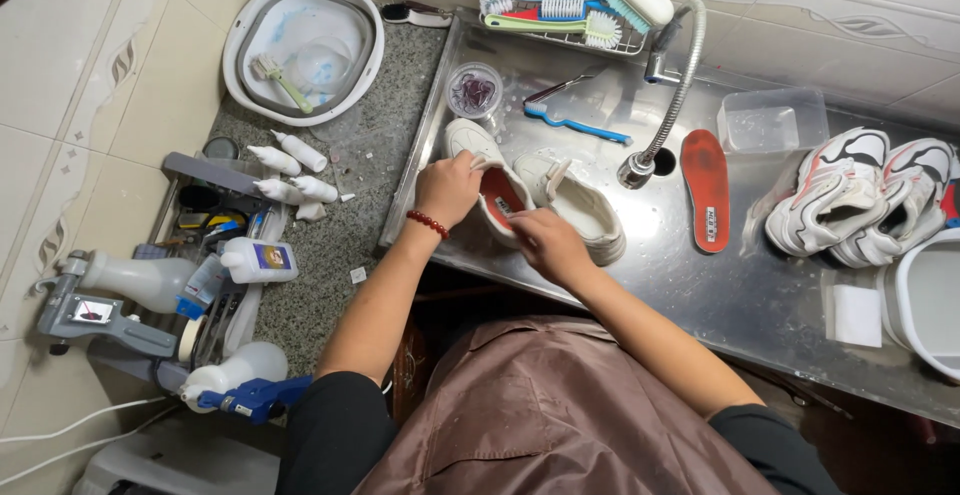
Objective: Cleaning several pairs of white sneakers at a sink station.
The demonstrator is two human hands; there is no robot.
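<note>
A white shoe lies on the steel worktop just in front of the person, its red insole showing in the opening. The left hand grips the shoe's tongue and upper edge, fingers clenched on it, while the right hand reaches into the opening from the near side, fingers curled at the insole's heel end — whether they have pinched it I cannot tell. The step in hand looks like working the insole out of this shoe; the next move would call for a firm pinch on the insole's edge and a steady hold on the shoe as it slides free. A second white shoe lies touching the first on its right. Beyond them a blue toothbrush and a small round tub rest near the tap, with a loose red insole flat on the steel to the right. Farther right sit a clear box and a pair of white trainers. A rack of brushes stands at the back wall, and a white basin and squeeze bottles sit on the stone counter to the left.
</note>
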